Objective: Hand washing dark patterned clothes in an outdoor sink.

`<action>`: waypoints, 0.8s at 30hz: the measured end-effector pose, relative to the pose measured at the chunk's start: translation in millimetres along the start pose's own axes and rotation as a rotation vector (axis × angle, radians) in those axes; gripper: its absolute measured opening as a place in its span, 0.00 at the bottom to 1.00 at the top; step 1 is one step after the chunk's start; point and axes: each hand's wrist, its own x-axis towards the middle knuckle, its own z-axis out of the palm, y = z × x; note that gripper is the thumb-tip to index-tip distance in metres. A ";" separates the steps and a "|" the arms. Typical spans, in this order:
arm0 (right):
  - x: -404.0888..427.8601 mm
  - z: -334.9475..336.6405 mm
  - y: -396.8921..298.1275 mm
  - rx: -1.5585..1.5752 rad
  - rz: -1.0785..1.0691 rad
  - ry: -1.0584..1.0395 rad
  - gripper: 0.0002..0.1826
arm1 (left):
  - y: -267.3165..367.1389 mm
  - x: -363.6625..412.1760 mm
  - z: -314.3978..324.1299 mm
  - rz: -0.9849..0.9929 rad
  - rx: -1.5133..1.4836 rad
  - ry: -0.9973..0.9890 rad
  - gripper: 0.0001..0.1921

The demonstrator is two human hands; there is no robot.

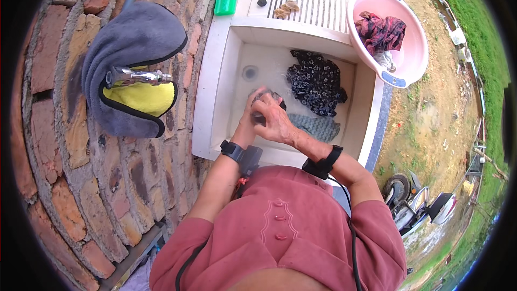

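Observation:
Over the sink, my left hand and my right hand are pressed together around a small bunched dark cloth. The fingers hide most of it. Shallow, cloudy water covers the sink floor. To the right of my hands, a black garment with a white floral print lies spread in the water. Nearer to me, a grey-green textured cloth lies partly behind my right wrist. A drain shows beyond my left hand.
A ribbed washboard surface beyond the sink holds a beige cloth and a black plug. A green block sits on the left ledge. A pink basin holds clothes. A metal tap, towel-wrapped, projects from the brick wall.

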 end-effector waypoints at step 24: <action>4.6 10.8 157.4 0.510 0.776 0.194 0.15 | 8.5 17.8 -58.9 -0.050 0.515 0.635 0.34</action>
